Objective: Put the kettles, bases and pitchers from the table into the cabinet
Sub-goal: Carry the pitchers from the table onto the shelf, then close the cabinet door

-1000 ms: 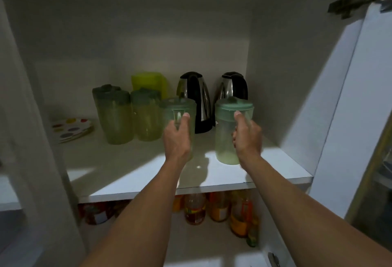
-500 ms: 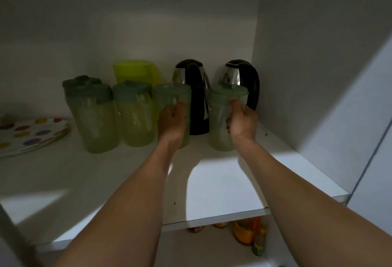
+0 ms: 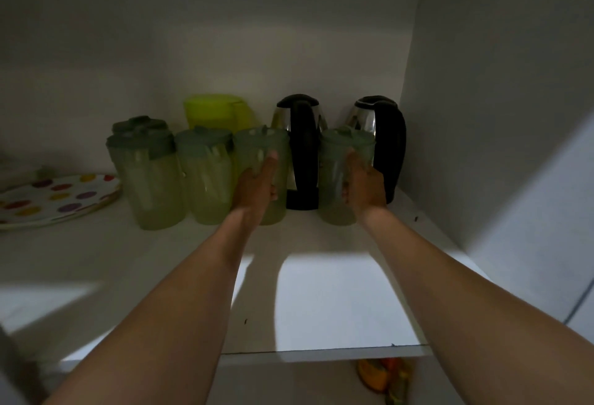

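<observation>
Left hand (image 3: 257, 186) wrapped round one translucent green lidded pitcher (image 3: 262, 176), right hand (image 3: 366, 189) round another (image 3: 337, 179), both seated upright on white cabinet shelf (image 3: 321, 292) toward back right corner, probably to close the pitcher row before two glossy steel-and-black kettles (image 3: 300, 150).

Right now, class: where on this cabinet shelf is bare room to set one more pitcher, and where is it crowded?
Free: the front of the shelf, between the forearms and out to the edge. Crowded: the back, where pitchers and kettles stand in rows, with the plate at far left.
</observation>
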The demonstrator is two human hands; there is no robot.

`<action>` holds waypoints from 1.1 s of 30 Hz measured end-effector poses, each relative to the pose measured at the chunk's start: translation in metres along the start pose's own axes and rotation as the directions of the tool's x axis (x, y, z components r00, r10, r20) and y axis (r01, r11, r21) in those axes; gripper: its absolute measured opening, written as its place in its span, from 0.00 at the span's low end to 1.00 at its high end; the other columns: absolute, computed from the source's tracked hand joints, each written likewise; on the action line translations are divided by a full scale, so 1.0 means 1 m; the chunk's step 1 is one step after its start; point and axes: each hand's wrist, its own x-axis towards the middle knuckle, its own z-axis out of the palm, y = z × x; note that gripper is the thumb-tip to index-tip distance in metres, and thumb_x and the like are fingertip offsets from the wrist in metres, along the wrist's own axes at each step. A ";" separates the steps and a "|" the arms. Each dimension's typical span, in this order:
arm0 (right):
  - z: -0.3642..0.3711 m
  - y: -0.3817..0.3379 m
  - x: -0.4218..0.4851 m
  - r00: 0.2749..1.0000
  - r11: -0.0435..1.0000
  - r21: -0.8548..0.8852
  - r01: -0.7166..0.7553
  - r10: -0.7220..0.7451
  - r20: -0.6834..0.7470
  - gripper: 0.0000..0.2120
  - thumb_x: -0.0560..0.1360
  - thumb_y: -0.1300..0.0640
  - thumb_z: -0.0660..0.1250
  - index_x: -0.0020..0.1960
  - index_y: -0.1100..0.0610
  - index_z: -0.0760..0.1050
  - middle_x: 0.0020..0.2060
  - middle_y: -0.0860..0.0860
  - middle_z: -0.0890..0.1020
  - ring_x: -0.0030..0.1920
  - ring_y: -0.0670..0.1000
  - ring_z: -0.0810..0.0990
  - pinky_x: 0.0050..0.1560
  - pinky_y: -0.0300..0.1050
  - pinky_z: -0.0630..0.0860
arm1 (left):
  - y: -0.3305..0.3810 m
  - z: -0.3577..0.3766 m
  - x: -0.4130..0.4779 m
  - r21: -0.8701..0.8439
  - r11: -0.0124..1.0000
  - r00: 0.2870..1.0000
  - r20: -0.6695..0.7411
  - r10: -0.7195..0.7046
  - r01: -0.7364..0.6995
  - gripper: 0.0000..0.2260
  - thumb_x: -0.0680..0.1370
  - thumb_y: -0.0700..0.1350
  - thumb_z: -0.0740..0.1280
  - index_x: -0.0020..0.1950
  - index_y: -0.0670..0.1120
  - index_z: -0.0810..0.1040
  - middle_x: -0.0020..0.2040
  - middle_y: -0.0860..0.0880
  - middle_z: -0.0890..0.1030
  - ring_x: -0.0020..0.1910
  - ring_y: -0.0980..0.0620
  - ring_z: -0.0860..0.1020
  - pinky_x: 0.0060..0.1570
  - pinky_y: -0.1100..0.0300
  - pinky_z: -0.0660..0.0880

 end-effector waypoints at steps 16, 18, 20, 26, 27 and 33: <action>-0.046 -0.016 -0.071 0.990 0.929 -0.356 -0.103 0.062 -0.125 0.45 0.72 0.32 0.66 0.77 0.59 0.58 0.72 0.59 0.70 0.70 0.62 0.71 0.69 0.55 0.69 | -0.005 -0.021 -0.068 0.551 0.834 0.987 0.146 -0.065 -0.027 0.29 0.79 0.62 0.61 0.56 0.35 0.79 0.54 0.35 0.81 0.55 0.37 0.78 0.49 0.54 0.72; -0.049 -0.021 -0.089 0.988 0.917 -0.390 -0.086 0.028 -0.151 0.39 0.74 0.35 0.66 0.74 0.59 0.60 0.71 0.59 0.71 0.70 0.62 0.71 0.68 0.54 0.68 | 0.002 -0.026 -0.079 0.563 0.824 0.983 0.178 -0.053 -0.058 0.28 0.79 0.61 0.61 0.53 0.35 0.80 0.52 0.35 0.81 0.52 0.37 0.79 0.45 0.54 0.70; -0.049 -0.027 -0.116 0.986 0.898 -0.435 -0.070 -0.004 -0.168 0.37 0.77 0.37 0.63 0.74 0.60 0.57 0.73 0.60 0.68 0.71 0.63 0.68 0.68 0.55 0.66 | 0.011 -0.034 -0.094 0.565 0.817 0.973 0.230 -0.021 -0.115 0.27 0.80 0.61 0.60 0.51 0.35 0.79 0.50 0.35 0.81 0.48 0.39 0.79 0.41 0.55 0.69; -0.050 -0.030 -0.214 0.952 0.817 -0.567 -0.104 -0.082 -0.293 0.39 0.78 0.34 0.57 0.77 0.60 0.54 0.74 0.62 0.67 0.72 0.65 0.67 0.71 0.59 0.66 | 0.022 -0.064 -0.152 0.459 0.825 0.884 0.456 0.101 -0.331 0.23 0.82 0.56 0.59 0.31 0.45 0.68 0.33 0.43 0.73 0.32 0.47 0.72 0.29 0.59 0.59; -0.051 -0.030 -0.233 0.943 0.802 -0.579 -0.143 -0.068 -0.327 0.39 0.78 0.33 0.56 0.77 0.59 0.55 0.73 0.62 0.67 0.72 0.65 0.67 0.71 0.60 0.66 | 0.021 -0.066 -0.163 0.436 0.830 0.864 0.493 0.104 -0.349 0.22 0.82 0.55 0.59 0.31 0.46 0.66 0.31 0.47 0.71 0.31 0.50 0.71 0.29 0.59 0.59; -0.089 -0.056 -0.321 0.868 0.732 -0.635 -0.249 -0.122 -0.482 0.34 0.79 0.35 0.56 0.75 0.56 0.57 0.73 0.61 0.67 0.70 0.64 0.70 0.69 0.61 0.68 | 0.030 -0.050 -0.223 0.336 0.848 0.767 0.629 0.122 -0.410 0.23 0.82 0.57 0.58 0.50 0.38 0.80 0.43 0.44 0.78 0.45 0.45 0.78 0.49 0.53 0.74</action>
